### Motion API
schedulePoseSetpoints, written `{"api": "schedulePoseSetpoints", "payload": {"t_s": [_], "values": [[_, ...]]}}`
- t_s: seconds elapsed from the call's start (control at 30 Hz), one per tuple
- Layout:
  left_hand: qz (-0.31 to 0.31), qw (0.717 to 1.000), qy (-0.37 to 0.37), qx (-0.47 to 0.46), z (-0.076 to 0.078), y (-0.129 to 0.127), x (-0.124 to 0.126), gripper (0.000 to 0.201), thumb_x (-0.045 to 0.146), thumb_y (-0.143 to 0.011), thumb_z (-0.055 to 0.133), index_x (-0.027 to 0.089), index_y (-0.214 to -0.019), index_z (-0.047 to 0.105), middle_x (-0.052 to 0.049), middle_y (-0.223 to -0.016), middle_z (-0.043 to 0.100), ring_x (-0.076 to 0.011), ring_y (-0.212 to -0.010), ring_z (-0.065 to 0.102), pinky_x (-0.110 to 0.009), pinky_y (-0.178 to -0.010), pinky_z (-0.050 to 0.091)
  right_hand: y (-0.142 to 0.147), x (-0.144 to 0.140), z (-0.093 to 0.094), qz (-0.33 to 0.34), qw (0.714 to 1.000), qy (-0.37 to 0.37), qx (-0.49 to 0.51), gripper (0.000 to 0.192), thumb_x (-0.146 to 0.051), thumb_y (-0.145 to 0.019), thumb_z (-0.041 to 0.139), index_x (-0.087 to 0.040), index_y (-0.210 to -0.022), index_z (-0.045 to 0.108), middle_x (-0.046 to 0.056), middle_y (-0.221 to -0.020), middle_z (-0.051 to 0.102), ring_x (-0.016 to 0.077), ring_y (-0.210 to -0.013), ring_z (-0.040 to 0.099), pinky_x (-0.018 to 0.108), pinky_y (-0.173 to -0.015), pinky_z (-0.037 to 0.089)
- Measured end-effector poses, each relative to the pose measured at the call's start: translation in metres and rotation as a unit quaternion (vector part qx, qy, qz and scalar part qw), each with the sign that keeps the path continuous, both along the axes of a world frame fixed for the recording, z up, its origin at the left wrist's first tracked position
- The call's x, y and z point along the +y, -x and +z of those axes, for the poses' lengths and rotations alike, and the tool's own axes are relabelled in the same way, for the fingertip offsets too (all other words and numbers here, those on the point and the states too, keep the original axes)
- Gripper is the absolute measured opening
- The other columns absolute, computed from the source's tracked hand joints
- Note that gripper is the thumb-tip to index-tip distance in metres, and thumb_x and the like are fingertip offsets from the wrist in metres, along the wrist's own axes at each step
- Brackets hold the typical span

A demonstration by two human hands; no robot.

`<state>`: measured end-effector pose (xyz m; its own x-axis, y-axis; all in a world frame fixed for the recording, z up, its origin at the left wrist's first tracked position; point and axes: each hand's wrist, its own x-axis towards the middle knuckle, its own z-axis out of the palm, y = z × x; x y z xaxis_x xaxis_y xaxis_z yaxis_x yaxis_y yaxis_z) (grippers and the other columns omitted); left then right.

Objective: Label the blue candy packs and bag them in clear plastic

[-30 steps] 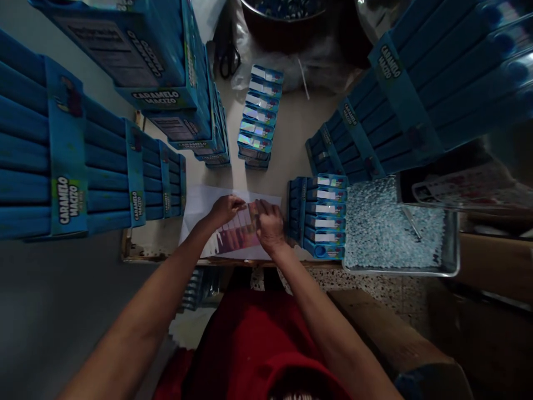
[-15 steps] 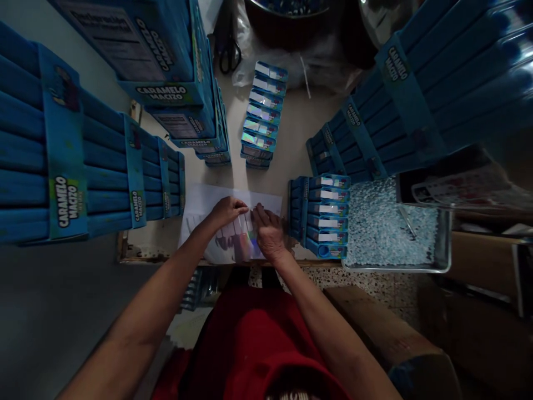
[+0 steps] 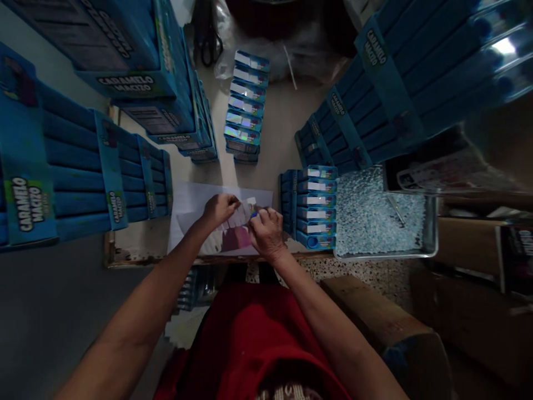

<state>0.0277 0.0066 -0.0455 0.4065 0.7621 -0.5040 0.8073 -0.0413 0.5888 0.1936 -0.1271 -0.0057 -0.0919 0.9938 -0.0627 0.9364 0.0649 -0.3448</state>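
We see a matt white paper sheet (image 3: pixel 195 203) lying on a smooth, pale tabletop (image 3: pixel 283 122) whose wooden edge (image 3: pixel 125 256) looks worn and chipped, and on it strips of glossy foil labels (image 3: pixel 233 222) that shimmer with rainbow colours. The blue boxes (image 3: pixel 314 208) beside it are printed cardboard with a slight sheen, and the tray (image 3: pixel 431 244) of pale granules is dull grey metal. We note soft red cloth (image 3: pixel 250 333) below and crinkled clear plastic film (image 3: pixel 300 55) at the top.

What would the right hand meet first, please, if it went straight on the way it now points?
Most likely the sticker sheet that the left hand pinches, right at the right hand fingertips; depth is unclear.
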Motion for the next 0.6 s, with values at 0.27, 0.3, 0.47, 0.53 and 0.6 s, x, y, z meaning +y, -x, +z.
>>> {"api": "schedulePoseSetpoints", "payload": {"t_s": [0.27,0.3,0.47,0.53,0.6], "values": [[0.081,0.983,-0.162,-0.024,0.004,-0.009,-0.026,0.031,0.037,-0.087,0.068,0.019,-0.111,0.077,-0.016,-0.119,0.07,-0.0335,-0.115,0.061,-0.046,-0.102,0.045,0.002,-0.047,0.054,-0.301,0.891,0.15,0.306,0.014,-0.032,-0.09,0.067,-0.023,-0.095,0.059,0.001,-0.087,0.065,0.0199,-0.081,0.06,0.033,-0.076,0.045],[0.12,0.979,-0.158,-0.054,0.011,-0.01,-0.038,0.034,0.04,-0.088,0.068,0.018,-0.113,0.076,-0.016,-0.12,0.07,-0.0335,-0.117,0.06,-0.047,-0.105,0.044,-0.002,-0.053,0.064,-0.342,0.843,0.164,0.382,0.02,-0.034,-0.086,0.07,-0.023,-0.096,0.057,-0.001,-0.084,0.063,0.0181,-0.076,0.059,0.031,-0.072,0.045],[0.25,0.882,0.231,-0.324,0.058,-0.022,-0.104,0.061,0.067,-0.092,0.057,0.013,-0.117,0.073,-0.015,-0.112,0.075,-0.0271,-0.1,0.07,-0.042,-0.093,0.055,-0.032,-0.073,0.104,-0.395,0.703,0.205,0.554,0.033,-0.04,-0.075,0.078,-0.023,-0.092,0.055,-0.004,-0.079,0.058,0.0151,-0.073,0.054,0.027,-0.068,0.041],[0.242,0.834,0.317,-0.381,0.073,-0.031,-0.116,0.066,0.068,-0.09,0.062,0.014,-0.128,0.069,-0.016,-0.12,0.074,-0.0267,-0.105,0.07,-0.04,-0.092,0.056,-0.041,-0.077,0.112,-0.398,0.686,0.217,0.57,0.033,-0.041,-0.075,0.078,-0.022,-0.091,0.056,-0.004,-0.077,0.056,0.0143,-0.071,0.05,0.026,-0.065,0.038],[0.237,0.826,0.337,-0.385,0.081,-0.041,-0.118,0.068,0.062,-0.083,0.075,0.016,-0.132,0.068,-0.015,-0.119,0.074,-0.0248,-0.103,0.07,-0.038,-0.09,0.057,-0.047,-0.08,0.115,-0.395,0.677,0.223,0.579,0.032,-0.042,-0.076,0.079,-0.023,-0.09,0.057,-0.005,-0.074,0.054,0.0134,-0.068,0.047,0.026,-0.062,0.035]]}}
